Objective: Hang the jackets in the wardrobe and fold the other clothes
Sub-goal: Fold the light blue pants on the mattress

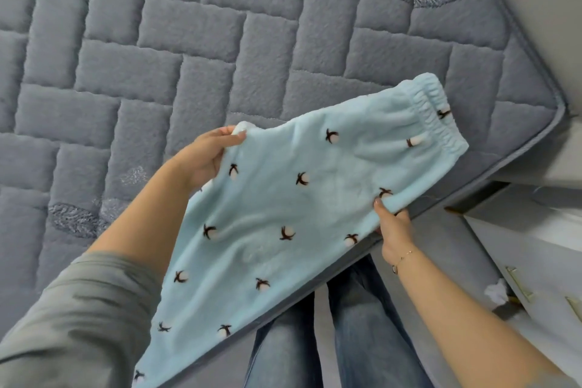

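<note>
The left hand (206,157), at centre-left of the frame, pinches one edge of the light blue fleece trousers (283,205) between thumb and curled fingers, while the right hand (393,227), at centre-right, grips the opposite edge, thumb on top and fingers tucked beneath. The trousers, dotted with small white-and-brown cotton motifs, stretch between both hands above the lower right corner of the grey quilted mattress (157,57), their elastic waistband (441,116) pointing toward the upper right and their lower part trailing to the bottom left. A thin bracelet (401,261) circles the right wrist, and white cabinet doors (535,277) stand at the right edge.
</note>
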`<state>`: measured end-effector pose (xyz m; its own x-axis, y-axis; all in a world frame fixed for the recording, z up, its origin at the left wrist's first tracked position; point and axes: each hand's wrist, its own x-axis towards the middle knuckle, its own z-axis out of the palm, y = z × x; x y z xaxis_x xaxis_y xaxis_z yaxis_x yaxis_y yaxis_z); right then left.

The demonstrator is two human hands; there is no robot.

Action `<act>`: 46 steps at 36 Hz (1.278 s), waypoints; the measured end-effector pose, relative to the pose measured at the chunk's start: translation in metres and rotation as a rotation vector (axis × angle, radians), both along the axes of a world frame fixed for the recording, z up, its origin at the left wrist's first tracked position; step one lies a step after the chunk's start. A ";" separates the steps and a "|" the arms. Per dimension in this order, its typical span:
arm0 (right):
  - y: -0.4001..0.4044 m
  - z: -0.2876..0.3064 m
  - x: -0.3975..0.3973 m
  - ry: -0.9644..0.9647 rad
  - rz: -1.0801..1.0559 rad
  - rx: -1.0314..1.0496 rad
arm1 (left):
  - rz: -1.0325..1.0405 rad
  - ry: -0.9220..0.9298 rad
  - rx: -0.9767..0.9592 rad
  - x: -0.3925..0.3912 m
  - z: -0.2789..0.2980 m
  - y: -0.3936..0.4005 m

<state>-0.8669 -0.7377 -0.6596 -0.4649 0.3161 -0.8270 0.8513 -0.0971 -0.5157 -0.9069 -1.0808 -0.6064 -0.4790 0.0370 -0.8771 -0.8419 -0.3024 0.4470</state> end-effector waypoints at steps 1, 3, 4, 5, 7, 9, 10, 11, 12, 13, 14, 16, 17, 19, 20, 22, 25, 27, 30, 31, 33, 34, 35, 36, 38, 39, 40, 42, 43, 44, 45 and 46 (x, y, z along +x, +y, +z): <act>0.000 -0.001 0.000 0.002 0.001 -0.004 | 0.084 0.024 -0.026 -0.002 -0.004 0.000; 0.001 -0.002 0.001 0.004 -0.004 -0.007 | 0.238 0.049 -0.098 -0.004 -0.011 0.000; 0.001 -0.003 0.001 0.003 -0.011 -0.008 | 0.291 0.053 -0.127 -0.004 -0.014 0.001; 0.002 -0.004 0.001 0.000 -0.018 -0.010 | 0.320 0.055 -0.145 -0.004 -0.017 0.001; 0.003 -0.004 0.001 0.001 -0.029 -0.018 | 0.301 0.060 -0.196 -0.003 -0.023 0.004; 0.004 -0.003 0.001 0.004 -0.033 -0.027 | 0.245 0.065 -0.276 -0.005 -0.027 0.007; 0.005 -0.002 0.001 0.000 -0.038 -0.035 | 0.231 0.066 -0.306 -0.007 -0.029 0.009; 0.006 0.000 0.001 -0.007 -0.047 -0.048 | 0.214 0.066 -0.312 -0.010 -0.029 0.011; 0.007 0.003 -0.001 -0.014 -0.061 -0.072 | 0.180 0.071 -0.301 -0.013 -0.028 0.013; 0.008 0.006 -0.002 -0.017 -0.081 -0.107 | 0.127 0.068 -0.298 -0.016 -0.025 0.015; 0.009 0.009 -0.004 -0.015 -0.100 -0.150 | 0.058 0.056 -0.321 -0.017 -0.024 0.016; 0.013 0.016 -0.011 0.012 -0.129 -0.242 | -0.087 -0.009 -0.405 -0.017 -0.021 0.017; 0.017 0.018 -0.016 0.037 -0.139 -0.281 | -0.163 -0.039 -0.427 -0.016 -0.018 0.018; 0.028 0.023 -0.030 0.098 -0.157 -0.357 | -0.261 -0.040 -0.420 -0.013 -0.012 0.022; 0.035 0.025 -0.039 0.124 -0.164 -0.399 | -0.265 -0.006 -0.441 -0.011 -0.009 0.025; 0.047 0.029 -0.059 0.133 -0.173 -0.470 | -0.240 0.143 -0.593 -0.003 -0.003 0.035; 0.059 0.036 -0.085 0.110 -0.141 -0.529 | -0.223 0.383 -0.923 0.023 0.005 0.061; 0.062 0.040 -0.097 0.094 -0.096 -0.505 | -0.240 0.542 -1.025 0.049 0.010 0.090; 0.062 0.045 -0.110 0.064 -0.061 -0.431 | -0.435 0.593 -1.054 0.096 -0.006 0.131; 0.061 0.047 -0.112 0.066 -0.044 -0.414 | -0.518 0.510 -1.052 0.112 -0.013 0.141; 0.058 0.054 -0.114 0.086 0.005 -0.393 | -0.579 0.358 -1.033 0.138 -0.024 0.155; 0.056 0.059 -0.114 0.121 0.031 -0.377 | -0.542 0.341 -1.017 0.144 -0.026 0.158; 0.052 0.064 -0.112 0.179 0.068 -0.354 | -0.464 0.349 -1.000 0.145 -0.028 0.159; 0.048 0.071 -0.110 0.250 0.123 -0.330 | -0.354 0.350 -0.975 0.143 -0.029 0.160; 0.036 0.087 -0.102 0.390 0.263 -0.297 | -0.083 0.309 -0.856 0.132 -0.025 0.158; 0.029 0.095 -0.096 0.442 0.347 -0.300 | 0.064 0.269 -0.743 0.127 -0.020 0.156; 0.022 0.102 -0.088 0.483 0.447 -0.307 | 0.203 0.219 -0.611 0.123 -0.013 0.154; 0.004 0.115 -0.071 0.538 0.678 -0.319 | 0.421 0.140 -0.420 0.118 -0.004 0.146; -0.007 0.120 -0.062 0.565 0.797 -0.331 | 0.495 0.120 -0.353 0.117 -0.003 0.142; -0.018 0.123 -0.053 0.600 0.921 -0.356 | 0.553 0.108 -0.284 0.117 -0.002 0.137; -0.030 0.125 -0.043 0.649 1.063 -0.379 | 0.604 0.106 -0.208 0.120 -0.001 0.133; -0.042 0.124 -0.033 0.715 1.238 -0.370 | 0.666 0.109 -0.124 0.123 0.000 0.128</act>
